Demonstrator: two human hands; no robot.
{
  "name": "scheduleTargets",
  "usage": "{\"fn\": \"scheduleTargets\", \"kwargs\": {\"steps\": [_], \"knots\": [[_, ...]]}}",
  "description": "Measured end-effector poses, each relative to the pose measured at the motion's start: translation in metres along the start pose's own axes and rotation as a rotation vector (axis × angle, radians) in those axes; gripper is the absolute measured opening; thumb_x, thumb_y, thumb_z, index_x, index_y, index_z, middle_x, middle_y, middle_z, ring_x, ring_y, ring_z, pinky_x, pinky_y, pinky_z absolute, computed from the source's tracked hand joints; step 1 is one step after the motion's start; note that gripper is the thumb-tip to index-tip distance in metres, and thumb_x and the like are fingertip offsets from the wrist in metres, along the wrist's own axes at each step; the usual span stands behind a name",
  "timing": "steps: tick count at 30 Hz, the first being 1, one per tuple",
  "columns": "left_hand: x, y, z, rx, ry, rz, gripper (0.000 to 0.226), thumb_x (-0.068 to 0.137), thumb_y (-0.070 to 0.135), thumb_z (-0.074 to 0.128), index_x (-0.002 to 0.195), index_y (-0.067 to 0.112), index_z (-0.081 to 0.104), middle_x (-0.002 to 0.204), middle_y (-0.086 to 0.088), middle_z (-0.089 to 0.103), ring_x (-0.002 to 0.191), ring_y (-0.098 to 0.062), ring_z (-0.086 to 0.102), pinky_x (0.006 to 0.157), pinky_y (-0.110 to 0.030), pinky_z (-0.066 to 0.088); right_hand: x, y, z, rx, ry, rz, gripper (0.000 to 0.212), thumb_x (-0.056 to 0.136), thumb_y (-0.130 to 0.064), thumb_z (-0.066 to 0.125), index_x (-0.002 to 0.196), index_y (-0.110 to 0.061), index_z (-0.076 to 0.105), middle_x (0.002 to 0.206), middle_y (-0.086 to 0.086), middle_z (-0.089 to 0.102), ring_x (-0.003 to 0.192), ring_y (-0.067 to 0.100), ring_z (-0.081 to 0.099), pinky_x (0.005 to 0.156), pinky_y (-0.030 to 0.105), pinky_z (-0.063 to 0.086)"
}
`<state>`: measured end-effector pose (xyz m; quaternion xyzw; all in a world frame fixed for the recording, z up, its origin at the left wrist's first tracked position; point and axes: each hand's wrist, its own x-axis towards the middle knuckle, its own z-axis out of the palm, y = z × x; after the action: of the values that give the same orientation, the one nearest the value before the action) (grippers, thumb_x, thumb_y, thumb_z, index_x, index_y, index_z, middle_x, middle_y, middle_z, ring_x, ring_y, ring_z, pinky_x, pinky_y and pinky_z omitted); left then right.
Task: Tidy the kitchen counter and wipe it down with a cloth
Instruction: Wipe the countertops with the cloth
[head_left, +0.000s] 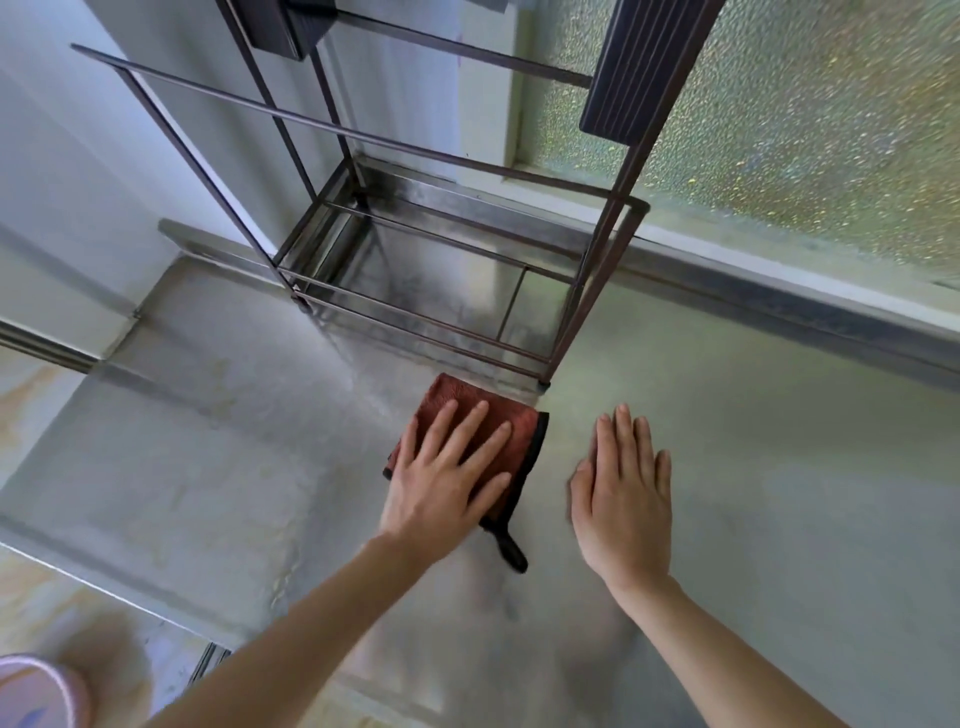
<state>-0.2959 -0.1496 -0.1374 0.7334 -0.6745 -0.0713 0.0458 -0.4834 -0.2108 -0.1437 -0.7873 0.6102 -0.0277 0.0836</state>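
The left hand lies flat with straight fingers, pressing a folded red-brown cloth onto the steel table at the centre of the frame; a black edge and loop of the cloth protrude below the hand; the right hand is flat, fingers extended together, empty, just right of the cloth; a metal wire rack stands on the table directly above the cloth; frosted window glass fills the upper right.
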Motion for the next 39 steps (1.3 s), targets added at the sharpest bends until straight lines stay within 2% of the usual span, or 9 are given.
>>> {"fn": "scheduleTargets", "kwargs": {"steps": [5,10,13,20,24,26,29,35,39], "knots": [[0.013,-0.001,-0.010,0.010,0.003,-0.314,0.049,0.093,0.046,0.028,0.136,0.029,0.044,0.136,-0.019,0.046,0.126,-0.040,0.040,0.104,-0.059,0.029,0.000,0.000,0.001,0.008,0.002,-0.004,0.055,0.093,-0.030,0.024,0.142,-0.008,0.037,0.152,0.011,0.029,0.140,0.030,0.027,0.110,0.050,0.025],[0.002,0.013,-0.001,-0.040,-0.049,-0.036,0.051,0.096,0.046,0.018,0.145,0.033,0.022,0.155,-0.011,0.018,0.142,-0.035,0.012,0.109,-0.050,0.005,0.001,-0.001,-0.002,0.010,0.019,-0.008,0.055,0.092,-0.030,0.024,0.141,-0.007,0.039,0.151,0.012,0.031,0.140,0.031,0.028,0.109,0.052,0.027],[0.007,0.000,0.001,0.018,-0.068,0.042,0.050,0.095,0.049,0.018,0.144,0.038,0.022,0.154,-0.008,0.021,0.141,-0.033,0.018,0.110,-0.052,0.015,0.001,-0.002,-0.001,0.014,0.025,-0.008,0.056,0.092,-0.031,0.022,0.141,-0.007,0.039,0.151,0.012,0.031,0.140,0.031,0.028,0.109,0.052,0.027],[-0.003,-0.035,-0.010,-0.087,-0.086,-0.366,0.060,0.087,0.057,0.007,0.145,0.041,0.011,0.157,-0.006,0.005,0.144,-0.033,0.000,0.112,-0.055,0.002,0.001,-0.001,0.001,0.023,0.055,-0.012,0.056,0.092,-0.031,0.023,0.139,-0.006,0.041,0.149,0.013,0.034,0.138,0.032,0.031,0.107,0.053,0.029],[-0.038,0.009,-0.005,-0.025,-0.072,-0.228,0.053,0.091,0.050,0.027,0.139,0.031,0.038,0.148,-0.015,0.034,0.134,-0.042,0.032,0.101,-0.063,0.027,-0.001,-0.003,-0.002,0.024,0.056,-0.015,0.055,0.091,-0.029,0.026,0.138,-0.005,0.042,0.149,0.014,0.035,0.138,0.033,0.031,0.107,0.053,0.028],[-0.057,0.029,-0.003,-0.018,-0.110,-0.137,0.051,0.092,0.049,0.028,0.139,0.031,0.038,0.147,-0.014,0.036,0.133,-0.039,0.034,0.100,-0.061,0.031,0.000,-0.003,-0.003,0.025,0.050,-0.017,0.055,0.091,-0.028,0.027,0.138,-0.005,0.042,0.149,0.014,0.035,0.138,0.033,0.031,0.107,0.054,0.028],[-0.066,0.012,-0.002,-0.012,-0.106,-0.149,0.052,0.094,0.053,0.022,0.142,0.034,0.030,0.151,-0.011,0.029,0.137,-0.036,0.028,0.104,-0.058,0.027,-0.001,-0.004,-0.004,0.030,0.054,-0.012,0.054,0.091,-0.029,0.026,0.137,-0.004,0.043,0.148,0.014,0.037,0.137,0.034,0.033,0.106,0.054,0.029],[-0.057,-0.071,-0.020,-0.073,-0.178,-0.486,0.056,0.094,0.053,0.015,0.145,0.040,-0.006,0.157,-0.006,-0.011,0.143,-0.031,-0.012,0.113,-0.052,-0.002,0.000,-0.002,-0.001,0.018,0.063,-0.021,0.054,0.092,-0.028,0.027,0.139,-0.005,0.040,0.149,0.013,0.035,0.138,0.032,0.029,0.107,0.052,0.026],[-0.089,-0.030,-0.008,-0.040,-0.062,-0.399,0.056,0.093,0.052,0.017,0.146,0.034,0.018,0.154,-0.014,0.018,0.141,-0.037,0.015,0.111,-0.055,0.009,0.001,-0.003,0.000,0.018,0.076,-0.018,0.054,0.091,-0.028,0.027,0.138,-0.005,0.039,0.149,0.014,0.034,0.138,0.033,0.029,0.108,0.053,0.026]]}}
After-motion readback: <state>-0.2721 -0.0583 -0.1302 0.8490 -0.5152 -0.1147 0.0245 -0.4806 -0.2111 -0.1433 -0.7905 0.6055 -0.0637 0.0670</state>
